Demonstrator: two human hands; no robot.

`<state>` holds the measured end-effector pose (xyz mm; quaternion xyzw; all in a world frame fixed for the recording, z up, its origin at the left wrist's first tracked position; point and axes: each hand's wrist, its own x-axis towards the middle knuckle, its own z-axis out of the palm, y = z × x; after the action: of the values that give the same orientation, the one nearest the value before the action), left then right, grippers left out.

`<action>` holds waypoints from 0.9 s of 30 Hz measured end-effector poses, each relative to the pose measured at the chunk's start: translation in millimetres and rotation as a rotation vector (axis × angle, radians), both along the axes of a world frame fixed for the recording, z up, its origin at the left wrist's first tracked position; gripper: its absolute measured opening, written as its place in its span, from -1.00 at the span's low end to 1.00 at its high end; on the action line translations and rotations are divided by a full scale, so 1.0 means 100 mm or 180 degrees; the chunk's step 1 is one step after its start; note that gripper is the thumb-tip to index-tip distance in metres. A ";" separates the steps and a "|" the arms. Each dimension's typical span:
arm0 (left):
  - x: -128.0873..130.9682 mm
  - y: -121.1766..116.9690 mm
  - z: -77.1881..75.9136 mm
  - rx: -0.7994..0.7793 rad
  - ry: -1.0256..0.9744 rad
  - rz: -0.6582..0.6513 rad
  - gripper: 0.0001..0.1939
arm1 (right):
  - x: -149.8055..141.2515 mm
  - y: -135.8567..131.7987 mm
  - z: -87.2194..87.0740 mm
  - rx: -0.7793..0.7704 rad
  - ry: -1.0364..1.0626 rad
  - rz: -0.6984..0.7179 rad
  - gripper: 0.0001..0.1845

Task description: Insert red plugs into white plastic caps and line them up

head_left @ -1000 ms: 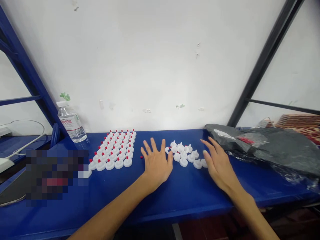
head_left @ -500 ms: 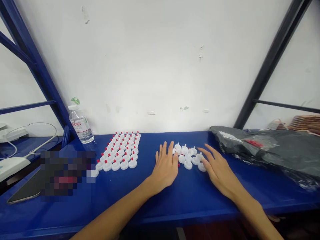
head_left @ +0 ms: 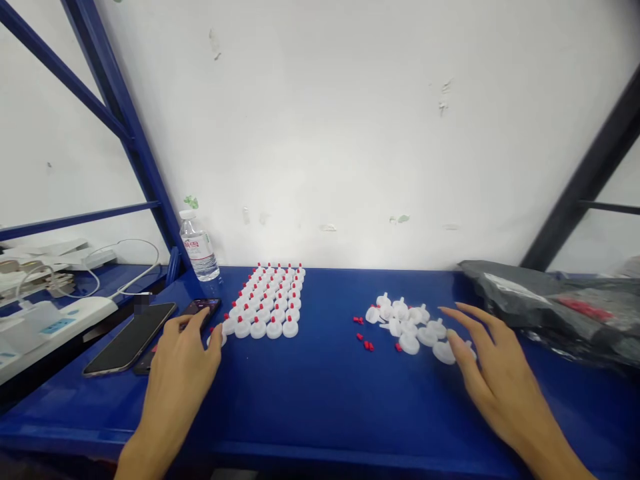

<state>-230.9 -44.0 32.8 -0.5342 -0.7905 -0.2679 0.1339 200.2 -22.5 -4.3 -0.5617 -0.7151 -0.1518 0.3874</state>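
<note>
My left hand (head_left: pixel 181 363) is over the phone with the lit screen (head_left: pixel 203 307), fingers bent and apart from the thumb. Its thumb is close to a white nozzle cap (head_left: pixel 218 339) at the near left corner of the rows; whether they touch I cannot tell. Those rows of white caps with red tips (head_left: pixel 274 329) stand upright. Farther right, my right hand (head_left: pixel 500 373) is open, its fingertips beside a loose pile of white nozzle caps (head_left: pixel 409 343) without tips. Several small red tips (head_left: pixel 369 346) lie just left of that pile.
A dark phone (head_left: pixel 130 339) lies at the left, with a power strip (head_left: pixel 60 330) beyond it. A water bottle (head_left: pixel 199 248) stands by the wall. Black plastic bags (head_left: pixel 505 293) lie at the right on the blue table (head_left: pixel 310 407).
My left hand has moved from the loose pile left to the phones, uncovering the red tips. My right hand stays by the pile. The view has turned left.
</note>
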 end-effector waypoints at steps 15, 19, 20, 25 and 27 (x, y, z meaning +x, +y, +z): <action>0.96 -0.26 0.17 -0.0533 -0.2211 -0.1750 -0.78 | -1.19 -0.45 0.20 -0.0475 0.0077 0.1301 -0.38; 1.44 -0.21 0.16 -0.0617 -0.2688 -0.2387 -0.78 | -1.19 -0.46 0.08 -0.0719 0.0283 0.1317 -0.68; 1.50 -0.16 0.13 -0.0595 -0.2746 -0.2378 -0.76 | -1.14 -0.44 0.04 -0.0748 0.0326 0.1236 -0.73; 1.66 0.15 -0.09 -0.0450 -0.1969 -0.2313 -0.77 | -0.91 -0.36 -0.15 -0.0603 0.0348 0.0511 -0.73; 1.69 0.23 -0.16 -0.0461 -0.1606 -0.2444 -0.70 | -0.88 -0.33 -0.20 -0.0554 0.0265 0.0145 -0.67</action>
<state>-61.4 -21.2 16.7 -0.7143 -0.5601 -0.3637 -0.2091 112.0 -55.8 -24.1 -0.5826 -0.7214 -0.0567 0.3700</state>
